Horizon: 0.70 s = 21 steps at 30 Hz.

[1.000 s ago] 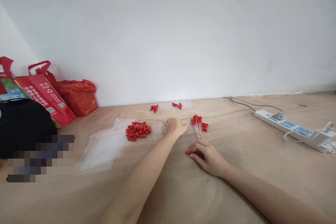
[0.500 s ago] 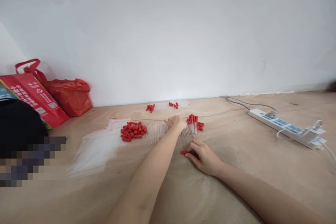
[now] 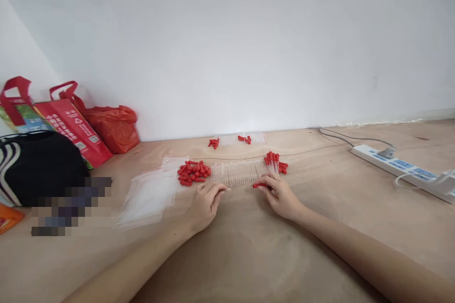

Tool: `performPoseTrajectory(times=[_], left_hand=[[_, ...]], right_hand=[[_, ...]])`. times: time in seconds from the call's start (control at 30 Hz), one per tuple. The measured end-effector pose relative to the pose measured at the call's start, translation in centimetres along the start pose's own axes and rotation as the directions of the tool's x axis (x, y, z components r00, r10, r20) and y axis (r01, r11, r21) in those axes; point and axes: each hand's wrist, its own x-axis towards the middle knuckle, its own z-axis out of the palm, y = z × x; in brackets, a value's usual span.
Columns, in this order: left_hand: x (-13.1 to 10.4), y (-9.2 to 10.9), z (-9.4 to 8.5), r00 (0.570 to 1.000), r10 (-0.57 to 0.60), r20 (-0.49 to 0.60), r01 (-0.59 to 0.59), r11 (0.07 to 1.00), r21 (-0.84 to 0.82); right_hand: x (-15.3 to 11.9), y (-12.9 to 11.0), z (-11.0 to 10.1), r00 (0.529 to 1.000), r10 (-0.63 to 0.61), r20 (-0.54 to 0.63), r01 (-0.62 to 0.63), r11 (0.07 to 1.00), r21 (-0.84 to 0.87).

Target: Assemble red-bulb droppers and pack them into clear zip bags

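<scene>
My left hand (image 3: 206, 206) is closed on a thin clear tube (image 3: 227, 190), whose end sticks out past the fingertips. To its right, my right hand (image 3: 280, 196) pinches a small red rubber bulb (image 3: 259, 185) that points left. Between and behind the hands lies a row of clear tubes (image 3: 238, 173) side by side. A pile of red bulbs (image 3: 193, 173) sits at the left end of the row. At the right end, several tubes wear red bulbs (image 3: 272, 157), with more bulbs beside them.
Clear zip bags (image 3: 151, 199) lie left of the pile. Near the wall are a small bag (image 3: 227, 139) and more red bulbs (image 3: 213, 143). A power strip (image 3: 398, 165) is at right; red bags (image 3: 113, 128) and a black bag (image 3: 46, 165) stand left.
My left hand has drawn back from the tube row towards the lower left and now holds a tube. The right hand still holds its red bulb. The camera view has shifted left.
</scene>
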Motion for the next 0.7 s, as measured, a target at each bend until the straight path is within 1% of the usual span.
performPoseTrajectory(times=[0.1, 0.2, 0.33, 0.47, 0.6, 0.7], left_hand=[[-0.4, -0.2, 0.7, 0.999, -0.003, -0.036, 0.002, 0.999, -0.045], [-0.3, -0.2, 1.2, 0.997, 0.037, -0.075, -0.042, 0.997, -0.069], [-0.6, -0.4, 1.6, 0.994, 0.066, -0.083, -0.070, 0.996, -0.056], [-0.7, -0.3, 1.5, 0.997, 0.057, -0.047, -0.059, 0.998, -0.033], [-0.6, -0.1, 1.4, 0.997, 0.062, -0.035, -0.063, 0.997, -0.048], [-0.6, -0.2, 1.5, 0.998, 0.060, -0.025, -0.061, 0.997, -0.045]], right_hand=[[1.0, -0.6, 1.6, 0.997, 0.074, 0.033, -0.076, 0.996, 0.049], [1.2, -1.0, 2.8, 0.990, 0.129, 0.063, -0.135, 0.986, 0.100], [1.0, -1.1, 3.2, 0.992, 0.087, 0.094, -0.096, 0.990, 0.099], [1.0, -1.1, 3.0, 0.994, 0.046, 0.104, -0.054, 0.995, 0.083], [1.1, -1.3, 2.7, 0.988, -0.037, 0.147, 0.017, 0.990, 0.138], [1.1, -1.4, 2.6, 0.985, -0.053, 0.164, 0.026, 0.987, 0.160]])
